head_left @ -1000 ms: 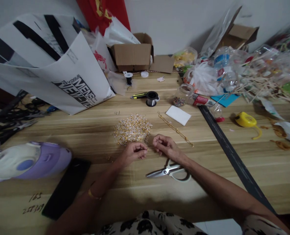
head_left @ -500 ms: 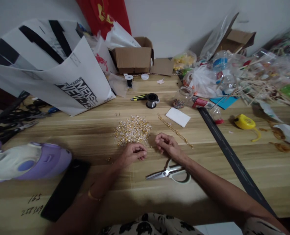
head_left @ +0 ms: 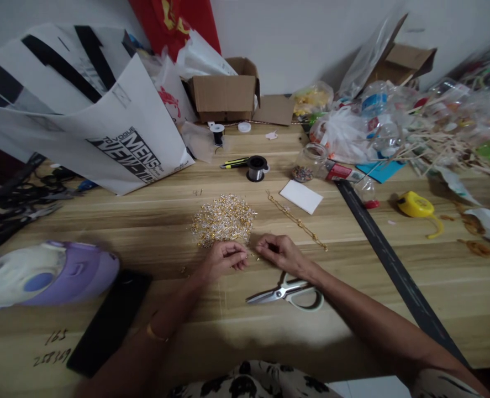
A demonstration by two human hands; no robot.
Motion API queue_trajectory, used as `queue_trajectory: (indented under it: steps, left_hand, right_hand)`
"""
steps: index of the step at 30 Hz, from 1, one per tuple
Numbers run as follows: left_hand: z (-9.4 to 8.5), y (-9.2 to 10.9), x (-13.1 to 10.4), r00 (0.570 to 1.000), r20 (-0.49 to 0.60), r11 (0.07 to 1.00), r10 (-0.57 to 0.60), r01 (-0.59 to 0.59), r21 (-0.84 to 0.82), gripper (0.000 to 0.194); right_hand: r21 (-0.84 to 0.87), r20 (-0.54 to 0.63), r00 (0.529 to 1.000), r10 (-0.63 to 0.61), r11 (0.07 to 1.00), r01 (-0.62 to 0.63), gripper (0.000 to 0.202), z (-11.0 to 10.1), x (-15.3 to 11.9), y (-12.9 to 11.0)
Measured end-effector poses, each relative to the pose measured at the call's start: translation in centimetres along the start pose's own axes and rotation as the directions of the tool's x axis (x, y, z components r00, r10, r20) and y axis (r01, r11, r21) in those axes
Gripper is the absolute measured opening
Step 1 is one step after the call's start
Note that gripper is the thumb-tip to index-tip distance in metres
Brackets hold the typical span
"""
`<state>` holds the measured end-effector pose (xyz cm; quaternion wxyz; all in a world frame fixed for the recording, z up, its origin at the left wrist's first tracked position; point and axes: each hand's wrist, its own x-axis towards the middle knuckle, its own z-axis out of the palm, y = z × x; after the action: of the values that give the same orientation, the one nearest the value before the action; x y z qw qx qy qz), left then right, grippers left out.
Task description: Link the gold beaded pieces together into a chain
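A heap of small gold and clear beaded pieces (head_left: 223, 217) lies on the wooden table. At its near edge is my left hand (head_left: 227, 257), with thumb and fingertips pinched together. My right hand (head_left: 278, 253) is closed in a pinch just to the right, its fingertips close to the left ones. Tiny gold bits show between the two hands, too small to name. Behind my right hand lies a thin gold chain (head_left: 296, 221). Scissors (head_left: 286, 292) with pale handles rest below my right wrist, blades pointing left.
Behind the heap stand a wire spool (head_left: 256, 168), a yellow cutter (head_left: 234, 163) and a bead jar (head_left: 309, 163). A folded white paper (head_left: 301, 196) lies nearby. At left are a black phone (head_left: 110, 323), a purple-white bottle (head_left: 54, 273) and pliers (head_left: 29, 213); at right, a yellow tape measure (head_left: 414, 204).
My right hand has moved slightly left, toward my left hand, and its fingers have turned to a pinch. My left hand stays nearly in place.
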<state>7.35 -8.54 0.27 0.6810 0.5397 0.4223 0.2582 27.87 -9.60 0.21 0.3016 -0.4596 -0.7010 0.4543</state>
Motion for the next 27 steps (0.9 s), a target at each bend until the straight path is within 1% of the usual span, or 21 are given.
queue_trajectory:
  steps: [2, 4, 11, 15, 18, 24, 27]
  left_hand:
    - [0.02, 0.14, -0.05, 1.0, 0.005, 1.0, 0.002, -0.002, -0.011, 0.028]
    - [0.02, 0.23, -0.07, 1.0, 0.01, 1.0, 0.006, -0.006, -0.021, 0.028]
    - [-0.06, -0.21, 0.04, 1.0, 0.003, 0.997, 0.018, -0.017, -0.069, 0.035]
    - [-0.02, -0.13, 0.03, 1.0, -0.003, 0.996, 0.016, -0.016, -0.087, 0.033]
    - [-0.02, 0.0, 0.03, 1.0, -0.001, 0.997, 0.007, -0.007, -0.083, 0.034]
    - [-0.05, 0.08, 0.12, 1.0, -0.006, 0.997, -0.008, 0.007, -0.082, 0.036]
    - [-0.06, 0.13, 0.15, 0.999, -0.002, 0.992, -0.037, 0.037, -0.117, 0.037]
  right_hand:
    - [-0.053, 0.002, 1.0, -0.005, 0.999, 0.005, 0.022, -0.04, -0.01, 0.02]
    - [-0.057, -0.01, 1.0, -0.004, 0.998, 0.003, 0.021, -0.05, -0.01, 0.04]
    - [0.036, -0.044, 0.999, 0.01, 0.999, -0.008, 0.02, 0.2, -0.1, 0.06]
    - [0.107, -0.067, 0.997, 0.024, 0.994, -0.017, 0.022, 0.23, 0.0, -0.04]
    - [0.125, -0.083, 0.996, 0.04, 0.992, -0.029, 0.024, 0.24, 0.07, 0.01]
    - [0.141, -0.057, 0.997, 0.059, 0.989, -0.051, 0.028, 0.29, 0.01, -0.14]
    - [0.153, -0.026, 0.998, 0.062, 0.987, -0.057, 0.031, 0.3, -0.12, -0.47]
